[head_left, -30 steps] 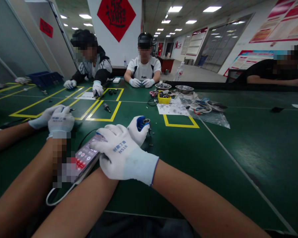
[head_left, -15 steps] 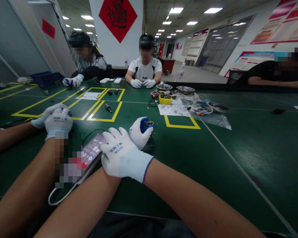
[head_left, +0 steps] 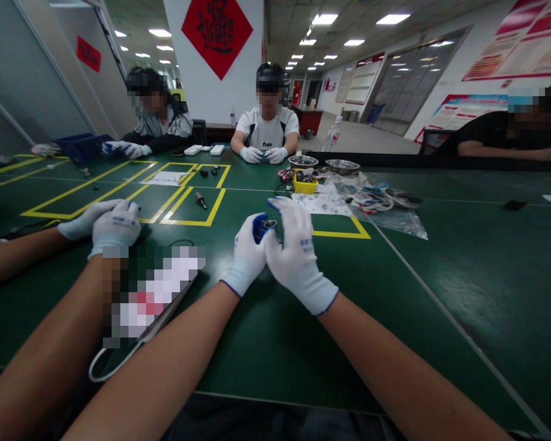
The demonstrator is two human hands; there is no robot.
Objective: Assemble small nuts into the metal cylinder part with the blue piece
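Observation:
My left hand [head_left: 247,254], in a white glove with blue palm, is closed around a small round metal part [head_left: 270,224] with a ring-shaped rim and dark hollow, facing up. Its lower portion is hidden by my fingers. My right hand [head_left: 296,248], gloved alike, is held up close on the right side of the part. Its fingers are stretched and slightly curved, the thumb near the left hand; whether it touches the part I cannot tell. Left of my left forearm lies a phone [head_left: 165,288], partly blurred out.
A co-worker's gloved hands [head_left: 114,228] are at the left. A dark cylindrical part [head_left: 201,200] lies within yellow tape. Beyond my hands are a yellow bin [head_left: 305,184], metal bowls [head_left: 343,166], a plastic bag [head_left: 404,220] and a bottle [head_left: 333,135]. Other people sit across the table.
My right hand has moved from over my left wrist and the phone to the right, beside the metal part. My left hand has shifted slightly left, still holding the part.

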